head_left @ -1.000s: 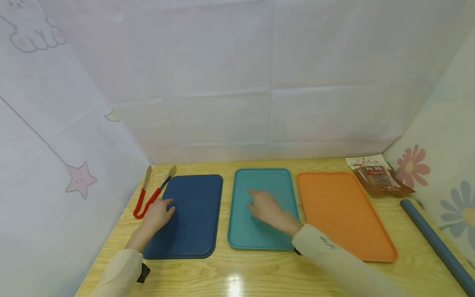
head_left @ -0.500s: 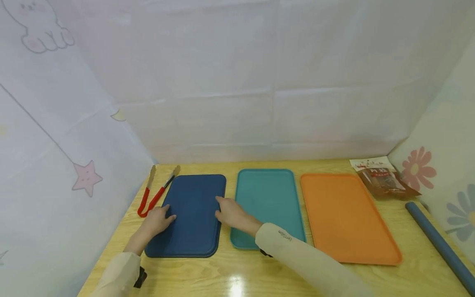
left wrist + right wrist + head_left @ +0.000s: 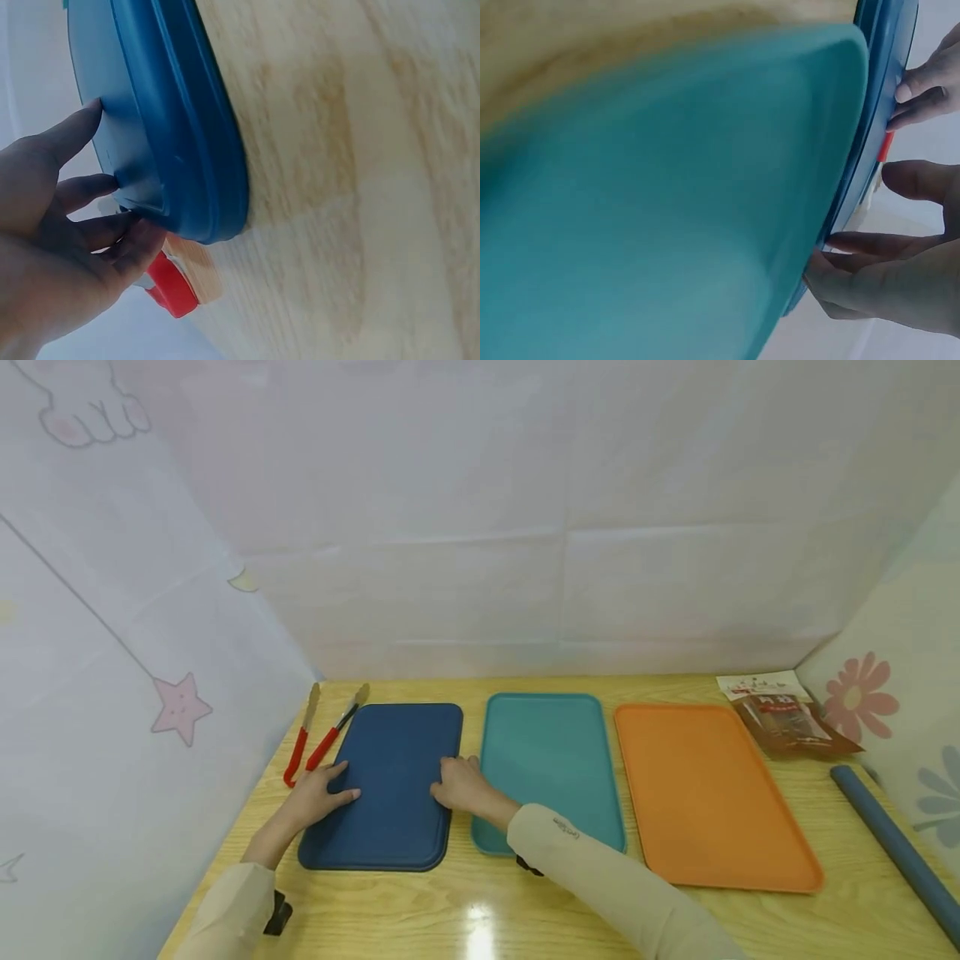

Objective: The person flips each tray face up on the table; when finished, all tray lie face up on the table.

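A dark blue tray point(image 3: 397, 810) lies at the left of the table, a double ridge along its edge. My left hand point(image 3: 311, 797) is at its left side, thumb and index finger stretched onto the surface, other fingertips right at the rim. At the opposite side my right hand point(image 3: 467, 789) pinches the tray's edge, thumb above and fingers bent at the side, which the right wrist view shows close up. Red-handled tongs point(image 3: 324, 749) lie spread beside the tray's upper left, partly behind my left hand.
A teal tray point(image 3: 547, 743) lies under my right forearm, close to the blue one. Farther right are an orange tray point(image 3: 712, 802), a brown food packet point(image 3: 787, 718) and a long blue-grey roll point(image 3: 892, 852). Printed cloth point(image 3: 465, 593) walls the table's back.
My right hand has moved left from over the teal tray to the blue tray's right edge, and its fingers have closed there. My left hand has spread its thumb and index finger.
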The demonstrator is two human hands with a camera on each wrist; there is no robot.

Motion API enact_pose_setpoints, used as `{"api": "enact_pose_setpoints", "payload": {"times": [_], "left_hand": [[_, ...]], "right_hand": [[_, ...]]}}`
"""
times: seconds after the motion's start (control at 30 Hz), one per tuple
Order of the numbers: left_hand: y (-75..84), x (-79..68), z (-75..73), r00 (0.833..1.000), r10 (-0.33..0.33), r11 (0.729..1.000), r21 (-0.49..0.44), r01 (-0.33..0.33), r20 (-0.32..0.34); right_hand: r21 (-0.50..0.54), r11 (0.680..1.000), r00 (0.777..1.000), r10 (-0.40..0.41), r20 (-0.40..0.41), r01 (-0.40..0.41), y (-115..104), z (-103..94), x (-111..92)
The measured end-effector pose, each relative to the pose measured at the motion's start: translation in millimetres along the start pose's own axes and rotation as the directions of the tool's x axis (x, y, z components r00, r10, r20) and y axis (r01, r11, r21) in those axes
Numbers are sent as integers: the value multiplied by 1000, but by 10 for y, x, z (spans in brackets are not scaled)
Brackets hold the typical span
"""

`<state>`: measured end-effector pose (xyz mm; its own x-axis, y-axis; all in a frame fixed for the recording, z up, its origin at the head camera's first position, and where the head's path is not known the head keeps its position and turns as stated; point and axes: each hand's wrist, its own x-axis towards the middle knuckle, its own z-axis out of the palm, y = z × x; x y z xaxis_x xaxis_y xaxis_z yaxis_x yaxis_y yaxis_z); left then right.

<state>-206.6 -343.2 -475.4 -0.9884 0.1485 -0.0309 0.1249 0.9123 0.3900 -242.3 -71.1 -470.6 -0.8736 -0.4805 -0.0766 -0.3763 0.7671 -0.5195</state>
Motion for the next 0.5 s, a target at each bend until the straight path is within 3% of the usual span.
{"api": "enact_pose_setpoints", "payload": {"times": [0.23, 0.37, 0.5], "left_hand": [[-42, -28, -14, 1000, -25, 1000, -20, 25, -16], [-25, -30, 8, 999, -18, 999, -39, 17, -34], [4, -29, 26, 999, -15, 999, -43, 13, -48]], "right_hand": [[207, 972, 993, 108, 37, -113, -61, 25, -35], [343, 922, 983, 183, 29, -182, -60, 77, -58], [484, 850, 972, 235, 9, -210, -40, 109, -68]]}}
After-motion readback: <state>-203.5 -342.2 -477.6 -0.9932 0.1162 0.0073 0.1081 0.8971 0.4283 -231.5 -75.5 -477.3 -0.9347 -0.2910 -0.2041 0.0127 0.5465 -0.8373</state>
